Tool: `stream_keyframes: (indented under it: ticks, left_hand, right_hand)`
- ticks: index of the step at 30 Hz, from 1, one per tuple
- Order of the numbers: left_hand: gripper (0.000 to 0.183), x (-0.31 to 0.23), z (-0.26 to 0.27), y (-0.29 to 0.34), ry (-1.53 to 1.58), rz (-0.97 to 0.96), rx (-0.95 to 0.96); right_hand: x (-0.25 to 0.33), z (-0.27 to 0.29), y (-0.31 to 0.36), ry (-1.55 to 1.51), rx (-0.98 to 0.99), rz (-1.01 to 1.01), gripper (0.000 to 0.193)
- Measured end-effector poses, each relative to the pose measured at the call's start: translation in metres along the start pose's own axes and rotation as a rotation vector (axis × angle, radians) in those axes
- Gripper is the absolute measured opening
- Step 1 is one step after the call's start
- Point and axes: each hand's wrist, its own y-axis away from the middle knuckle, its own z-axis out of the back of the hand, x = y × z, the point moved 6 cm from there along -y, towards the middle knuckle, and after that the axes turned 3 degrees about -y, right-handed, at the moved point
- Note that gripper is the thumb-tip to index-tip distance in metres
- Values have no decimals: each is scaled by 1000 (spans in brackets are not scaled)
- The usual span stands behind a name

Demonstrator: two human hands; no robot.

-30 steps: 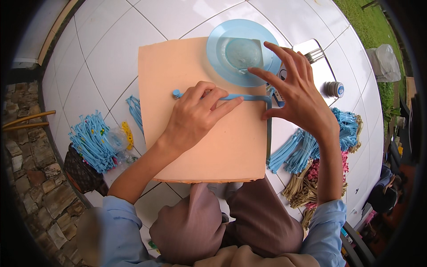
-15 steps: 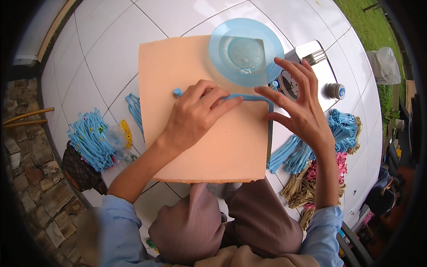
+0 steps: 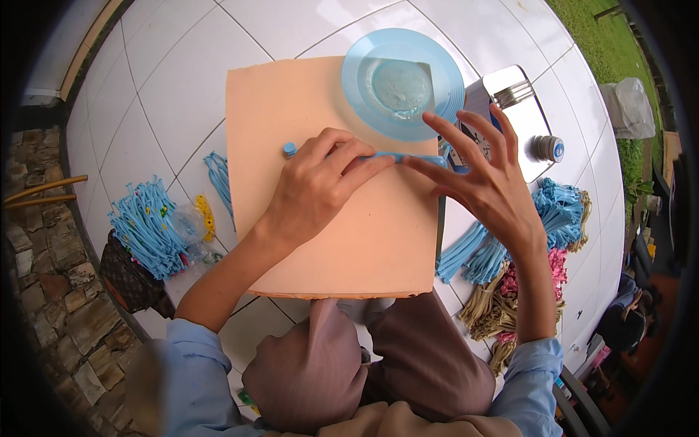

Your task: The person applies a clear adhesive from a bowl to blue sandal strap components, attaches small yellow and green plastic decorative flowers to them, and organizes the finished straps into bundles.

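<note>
The right hand (image 3: 484, 182) has just dipped toward 8 o'clock, bringing its index fingertip to the strip (image 3: 429, 157) beside the left fingertips, its fingers spread apart, clamped on nothing. The left hand (image 3: 313, 171) covers the strip, pressing or pinching, I cannot tell which. The strip crosses the board (image 3: 328, 255) from 10 to 2 o'clock, now seemingly worked by both hands.

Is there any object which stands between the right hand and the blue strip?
Nothing visible stands between the right hand and the blue strip: the index fingertip is right at it, though contact is unclear. The left hand covers part of the strip; the blue plate lies beyond it.
</note>
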Motion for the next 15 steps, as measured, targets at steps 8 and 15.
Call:
stream_keyframes:
  ticks: [8, 15]
  left_hand:
    - [36, 2, 0, -1, 7, -11, 4]
    - [25, 10, -3, 4, 88, 84, 17]
  right_hand:
    - [-15, -4, 15, -280, -206, -119, 66]
    - [-16, -46, 32, -878, -293, -314, 59]
